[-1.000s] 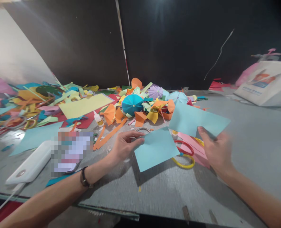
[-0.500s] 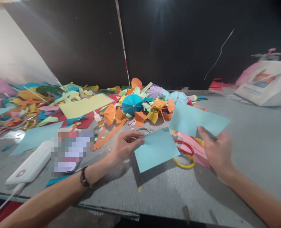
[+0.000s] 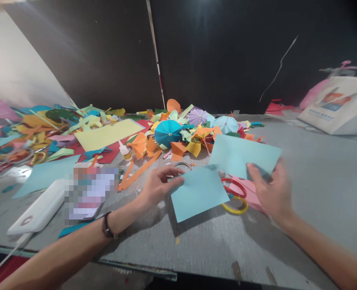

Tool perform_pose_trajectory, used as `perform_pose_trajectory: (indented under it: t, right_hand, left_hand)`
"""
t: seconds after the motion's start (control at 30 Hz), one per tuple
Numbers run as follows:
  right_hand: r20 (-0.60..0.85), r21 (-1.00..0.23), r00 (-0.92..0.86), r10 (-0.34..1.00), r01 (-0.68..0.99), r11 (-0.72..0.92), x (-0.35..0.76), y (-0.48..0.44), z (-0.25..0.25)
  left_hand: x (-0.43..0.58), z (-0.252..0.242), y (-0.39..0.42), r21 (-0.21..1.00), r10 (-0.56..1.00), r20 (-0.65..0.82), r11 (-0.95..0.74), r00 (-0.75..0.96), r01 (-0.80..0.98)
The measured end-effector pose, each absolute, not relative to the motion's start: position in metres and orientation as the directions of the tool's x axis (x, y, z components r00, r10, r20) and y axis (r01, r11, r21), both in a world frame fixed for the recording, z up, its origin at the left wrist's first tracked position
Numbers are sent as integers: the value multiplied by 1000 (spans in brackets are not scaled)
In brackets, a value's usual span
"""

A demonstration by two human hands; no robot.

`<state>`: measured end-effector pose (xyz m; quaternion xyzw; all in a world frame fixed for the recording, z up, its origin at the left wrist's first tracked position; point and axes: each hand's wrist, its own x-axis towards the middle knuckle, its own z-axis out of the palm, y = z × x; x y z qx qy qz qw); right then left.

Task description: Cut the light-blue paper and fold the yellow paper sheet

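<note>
My left hand (image 3: 158, 186) pinches the left edge of a light blue paper piece (image 3: 198, 192) held just above the grey table (image 3: 317, 169). My right hand (image 3: 271, 192) grips the lower edge of a second, larger light blue paper sheet (image 3: 243, 155), lifted over red and yellow scissors (image 3: 234, 196) and pink paper (image 3: 250, 193). The two blue pieces are apart, the right one higher and farther back.
A heap of coloured paper scraps and folded paper umbrellas (image 3: 168, 132) lies behind. A glue bottle (image 3: 124, 151) and orange strips (image 3: 137, 171) are left of centre. A white power bank (image 3: 35, 211) sits front left, a white bag (image 3: 337, 106) far right.
My right hand has moved left and slightly nearer with its blue sheet, bringing it closer to the piece in my left hand. The left hand has barely shifted.
</note>
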<state>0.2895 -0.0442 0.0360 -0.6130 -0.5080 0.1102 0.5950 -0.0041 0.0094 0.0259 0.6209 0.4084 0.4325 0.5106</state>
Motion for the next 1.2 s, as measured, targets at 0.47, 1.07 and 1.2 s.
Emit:
perform_pose_trajectory:
  t: [0.47,1.07,1.2]
  right_hand:
    - [256,-809,-3,967,547,216,274,-62,38]
    - [136,-839,24,990,535,102,268,-57,31]
    - [185,-819,57,981,561,122,268,-58,29]
  left_hand:
    - [-2,17,9,984,926,167,-179,338,4]
    - [-6,14,6,963,780,108,-237,616,131]
    - [-4,16,8,993,769,43,-103,638,58]
